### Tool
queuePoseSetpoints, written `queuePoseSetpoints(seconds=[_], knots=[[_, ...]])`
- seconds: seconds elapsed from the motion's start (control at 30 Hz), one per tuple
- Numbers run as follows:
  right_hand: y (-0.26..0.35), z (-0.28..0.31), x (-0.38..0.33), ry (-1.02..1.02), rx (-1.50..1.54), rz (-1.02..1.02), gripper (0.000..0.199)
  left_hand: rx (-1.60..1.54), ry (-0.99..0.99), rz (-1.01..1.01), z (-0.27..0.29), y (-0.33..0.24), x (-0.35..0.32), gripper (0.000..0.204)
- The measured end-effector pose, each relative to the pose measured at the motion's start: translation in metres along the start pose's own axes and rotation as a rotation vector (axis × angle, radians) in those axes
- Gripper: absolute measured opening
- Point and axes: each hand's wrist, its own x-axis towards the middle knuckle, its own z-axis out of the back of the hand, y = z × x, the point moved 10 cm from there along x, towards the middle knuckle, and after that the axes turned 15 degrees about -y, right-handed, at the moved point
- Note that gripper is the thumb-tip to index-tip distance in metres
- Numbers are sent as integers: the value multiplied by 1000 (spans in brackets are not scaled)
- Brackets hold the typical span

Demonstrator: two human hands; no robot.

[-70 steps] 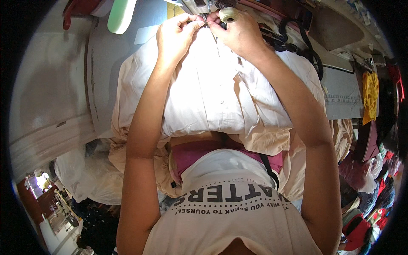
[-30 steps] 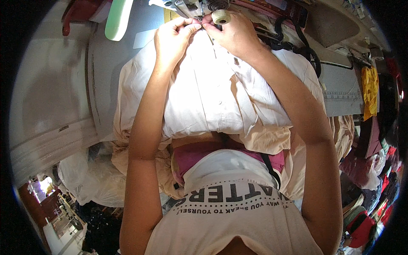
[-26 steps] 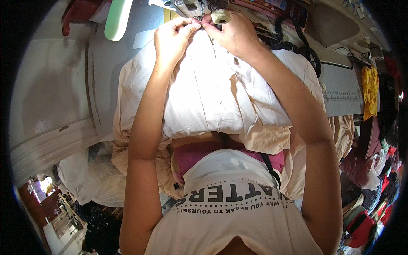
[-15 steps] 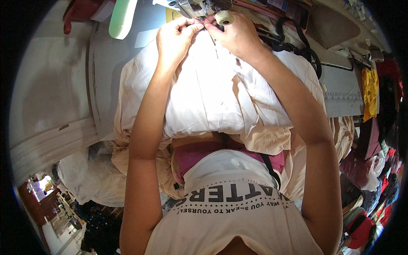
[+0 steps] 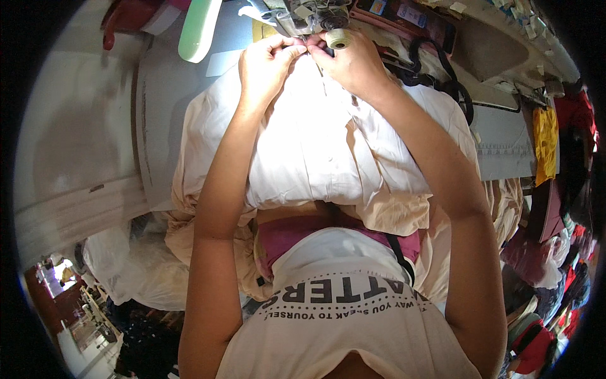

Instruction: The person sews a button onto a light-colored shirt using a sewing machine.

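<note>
A large white garment (image 5: 303, 151) is spread from the sewing machine (image 5: 309, 19) down to my lap. At the machine's needle area, my left hand (image 5: 265, 66) pinches the garment's far edge between thumb and fingers. Right beside it, my right hand (image 5: 353, 63) pinches the same edge, with some of its fingers hidden behind the machine's pale round knob (image 5: 338, 39). The fingertips of both hands nearly meet under the bright lamp light. The needle itself is too small to make out.
A pale green bar (image 5: 199, 31) stands left of the machine head. Black cords (image 5: 435, 69) and a phone (image 5: 410, 19) lie to the right. Yellow cloth (image 5: 545, 145) hangs at the table's right edge. Clear plastic bags (image 5: 129, 265) and piled fabrics (image 5: 568, 290) lie around the table.
The whole view has shifted slightly, so the machine and table sit a little lower and more of the phone shows. Both hands keep their pinch on the garment's edge.
</note>
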Motion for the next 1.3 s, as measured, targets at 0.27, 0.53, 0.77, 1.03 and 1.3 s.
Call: queuePoseSetpoints(seconds=[0.27, 0.53, 0.77, 1.03, 1.3], knots=[[6, 4, 1, -21, 20, 7, 19, 7, 1, 6, -1, 1, 1, 15], [16, 11, 2, -20, 33, 7, 22, -12, 9, -4, 1, -2, -1, 14], [12, 8, 1, -13, 20, 2, 20, 29, 13, -1, 3, -7, -3, 14], [12, 10, 1, -13, 46, -6, 21, 5, 12, -25, 2, -7, -2, 15], [13, 10, 2, 24, -36, -9, 24, 8, 9, -39, 2, -5, -1, 15]])
